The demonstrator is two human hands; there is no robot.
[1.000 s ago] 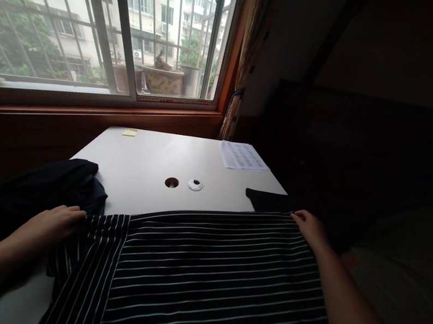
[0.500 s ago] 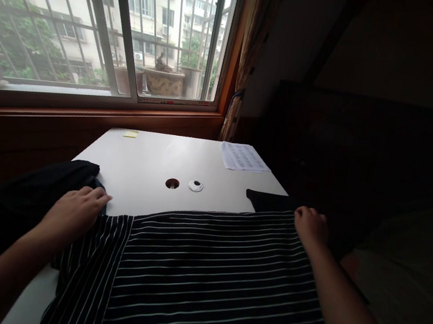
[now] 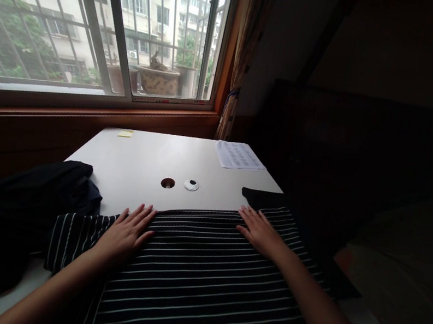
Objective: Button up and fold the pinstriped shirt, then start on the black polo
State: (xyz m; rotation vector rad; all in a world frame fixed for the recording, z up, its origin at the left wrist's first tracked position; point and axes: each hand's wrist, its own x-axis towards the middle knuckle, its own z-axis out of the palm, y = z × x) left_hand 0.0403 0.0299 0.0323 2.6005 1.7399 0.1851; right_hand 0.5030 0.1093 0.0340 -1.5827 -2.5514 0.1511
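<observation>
A black garment with white stripes (image 3: 189, 273) lies spread across the near part of the white table (image 3: 137, 160), one striped sleeve reaching to the left. My left hand (image 3: 128, 230) rests on its far left edge, fingers stretched out and palm down. Toward the far right edge, my right hand (image 3: 259, 230) lies on the cloth, also with fingers extended. Neither hand grips the fabric. Plain black cloth (image 3: 258, 196) shows just beyond my right hand. My forearms hide parts of the garment.
Dark crumpled clothing (image 3: 41, 188) is heaped at the table's left side. Farther back are a yellow sticky note (image 3: 125, 133), printed papers (image 3: 239, 156), a round hole (image 3: 168, 182) and a white round cover (image 3: 191, 185). A barred window (image 3: 111, 22) stands behind the table.
Both hands have let go of the garment's outer edges and moved inward, now lying flat on it. The sleeve on the left lies straighter. The view has shifted slightly.
</observation>
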